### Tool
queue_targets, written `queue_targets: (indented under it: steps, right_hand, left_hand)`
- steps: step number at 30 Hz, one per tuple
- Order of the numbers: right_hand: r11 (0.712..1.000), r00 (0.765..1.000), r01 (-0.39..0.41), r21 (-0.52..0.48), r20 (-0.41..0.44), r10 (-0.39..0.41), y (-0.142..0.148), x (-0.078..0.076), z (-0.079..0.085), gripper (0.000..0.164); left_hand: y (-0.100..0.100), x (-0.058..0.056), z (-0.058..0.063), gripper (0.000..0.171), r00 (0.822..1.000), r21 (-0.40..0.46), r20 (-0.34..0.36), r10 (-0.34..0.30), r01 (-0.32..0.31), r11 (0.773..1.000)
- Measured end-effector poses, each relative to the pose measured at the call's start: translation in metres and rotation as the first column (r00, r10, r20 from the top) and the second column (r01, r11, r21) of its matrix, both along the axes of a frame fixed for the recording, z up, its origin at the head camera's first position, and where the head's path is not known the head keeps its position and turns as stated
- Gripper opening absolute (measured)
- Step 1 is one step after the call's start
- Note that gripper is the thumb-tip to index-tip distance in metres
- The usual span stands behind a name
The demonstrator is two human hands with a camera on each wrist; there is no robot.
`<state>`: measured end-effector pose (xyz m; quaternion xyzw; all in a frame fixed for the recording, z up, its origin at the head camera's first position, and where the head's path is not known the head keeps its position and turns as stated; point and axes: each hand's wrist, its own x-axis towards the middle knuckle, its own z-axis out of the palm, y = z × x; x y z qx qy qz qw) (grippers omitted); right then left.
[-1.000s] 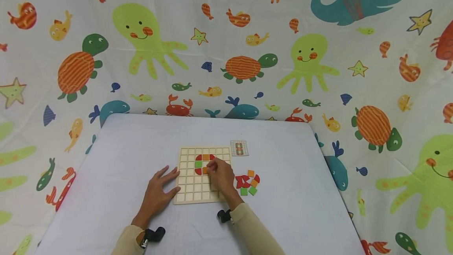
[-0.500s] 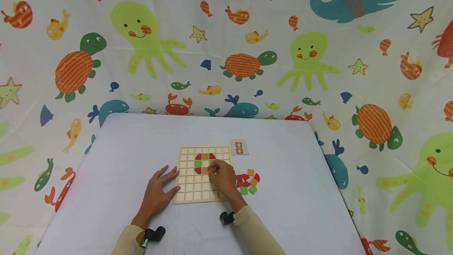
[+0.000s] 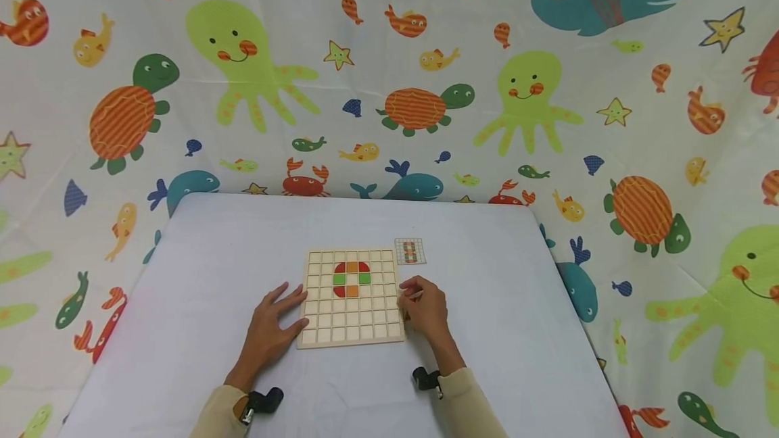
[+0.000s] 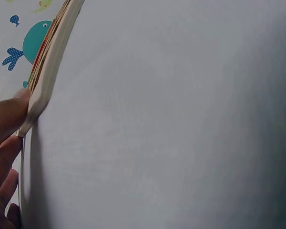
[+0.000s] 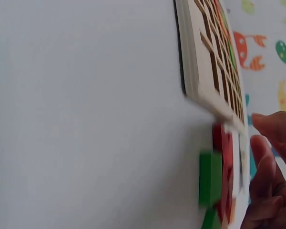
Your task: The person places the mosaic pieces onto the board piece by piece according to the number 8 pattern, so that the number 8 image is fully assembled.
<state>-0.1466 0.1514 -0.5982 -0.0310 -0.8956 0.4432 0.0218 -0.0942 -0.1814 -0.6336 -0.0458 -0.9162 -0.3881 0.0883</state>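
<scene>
A square wooden grid board [image 3: 347,323] lies on the table, with red, orange and green tiles [image 3: 339,278] set in its upper middle cells. My left hand [image 3: 270,330] rests at the board's left edge, fingers spread, the thumb touching the rim. In the left wrist view, the thumb [image 4: 9,114] and fingers meet the board's side. Just right of the board, my right hand [image 3: 427,309] is over the loose pieces and hides most of them. The right wrist view shows a gap between thumb and forefinger, beside a green tile [image 5: 210,179] and red pieces [image 5: 222,143].
A small pattern card [image 3: 410,251] with a printed grid lies beyond the board's upper right corner. A white cloth [image 3: 523,330] covers the table. Behind it hangs a curtain [image 3: 359,19] printed with sea animals.
My right hand has left the board and moved right to the loose pieces, uncovering a green tile and an orange tile in the grid. My left hand has stayed at the board's edge.
</scene>
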Motion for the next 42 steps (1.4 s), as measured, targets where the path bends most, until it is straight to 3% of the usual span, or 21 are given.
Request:
queue_targets:
  steps: [13, 25, 33, 38, 42]
  right_hand:
    - [0.988, 0.982, 0.149, 0.039, 0.110, -0.152, 0.057, 0.023, 0.003, 0.020]
    - [0.985, 0.977, 0.148, 0.093, 0.143, -0.161, 0.067, 0.041, -0.004, 0.027]
    - [0.986, 0.980, 0.143, 0.090, 0.123, -0.154, 0.067, 0.041, -0.002, 0.024]
    - [0.983, 0.979, 0.151, 0.104, 0.126, -0.163, 0.069, 0.035, -0.003, 0.011]
    - [0.972, 0.972, 0.187, 0.141, 0.118, -0.204, 0.070, 0.028, -0.005, 0.011]
  left_hand:
    - [-0.002, -0.003, -0.002, 0.059, 1.000, -0.001, 0.022, 0.003, -0.003, 1.000]
    - [-0.001, -0.001, -0.002, 0.058, 1.000, 0.000, 0.001, 0.011, -0.011, 1.000]
    - [-0.001, -0.001, -0.002, 0.058, 0.999, 0.008, 0.032, 0.005, -0.005, 1.000]
    - [0.000, 0.000, -0.002, 0.058, 1.000, 0.001, 0.009, 0.006, -0.006, 1.000]
    - [0.001, 0.000, -0.001, 0.057, 1.000, -0.006, -0.005, 0.009, -0.009, 1.000]
